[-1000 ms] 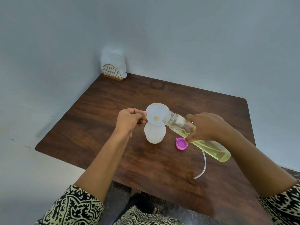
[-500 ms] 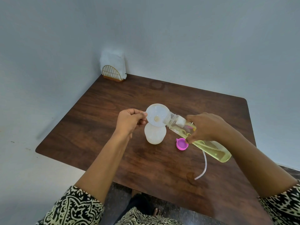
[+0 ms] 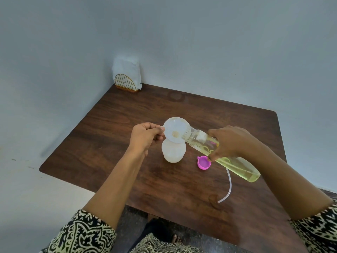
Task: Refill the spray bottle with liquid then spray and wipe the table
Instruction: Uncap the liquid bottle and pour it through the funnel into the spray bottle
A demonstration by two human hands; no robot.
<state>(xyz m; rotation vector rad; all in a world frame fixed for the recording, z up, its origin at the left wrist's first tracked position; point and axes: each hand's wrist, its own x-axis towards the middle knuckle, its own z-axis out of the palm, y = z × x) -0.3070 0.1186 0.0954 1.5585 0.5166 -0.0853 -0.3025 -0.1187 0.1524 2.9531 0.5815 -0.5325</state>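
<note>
Spray bottle (image 3: 173, 154) mid-refill, under a funnel (image 3: 174, 127).
Left hand (image 3: 145, 137) pinches the rim, right hand (image 3: 229, 141) grips the tilted refill bottle (image 3: 238, 168); a slow, steady pour suits best.

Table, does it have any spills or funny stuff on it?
No fresh puddle shows. A faint ring mark stains the table at the far side, and a dark blotch sits by the end of a loose clear tube lying near the pink cap.
</note>
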